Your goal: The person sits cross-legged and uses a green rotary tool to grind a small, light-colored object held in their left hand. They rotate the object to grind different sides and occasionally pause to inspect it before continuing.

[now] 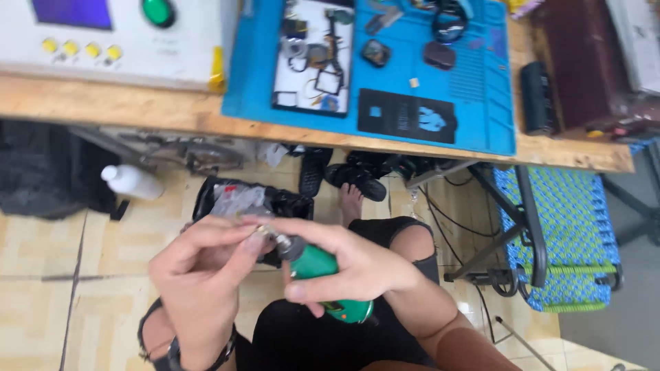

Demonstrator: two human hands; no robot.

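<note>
While my right hand wraps tight round the small green plastic rotary tool over my lap, my left hand pinches its silver metal tip. I should hold the tool steady and turn gently.

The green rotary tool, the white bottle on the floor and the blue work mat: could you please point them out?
green rotary tool [317,264]: head view, on its green body.
white bottle [134,182]: head view, mid-body.
blue work mat [481,103]: head view, bare right part.
</note>
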